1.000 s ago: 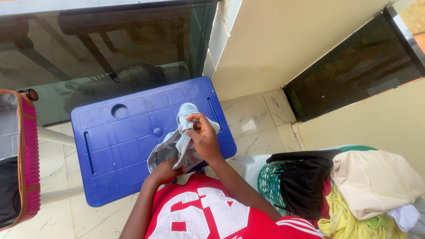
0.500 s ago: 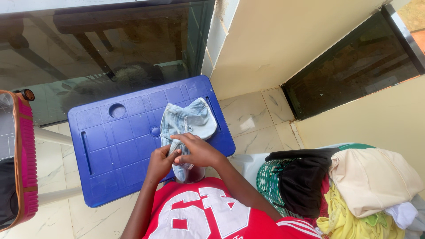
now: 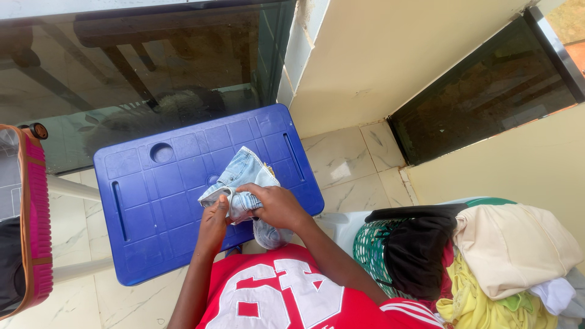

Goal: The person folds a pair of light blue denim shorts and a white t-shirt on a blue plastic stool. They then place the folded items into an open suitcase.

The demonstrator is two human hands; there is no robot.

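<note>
A small light-blue denim garment point(image 3: 244, 176) lies bunched over the near right part of a blue plastic table point(image 3: 158, 201). My left hand point(image 3: 214, 220) grips its lower left edge. My right hand point(image 3: 277, 206) is closed on the cloth from the right, fingers curled over a fold. One end of the garment hangs down past the table's near edge toward my red shirt with white numerals.
A green mesh laundry basket point(image 3: 369, 251) piled with black, cream, yellow and white clothes stands at the right. An open pink-edged suitcase point(image 3: 36, 219) is at the left. Dark glass panels, a cream wall and a marble tile floor point(image 3: 359, 173) surround the table.
The garment, held up a second ago and then spread flat on the table, is now gathered and folded inward. Both hands stayed on it near the table's front edge.
</note>
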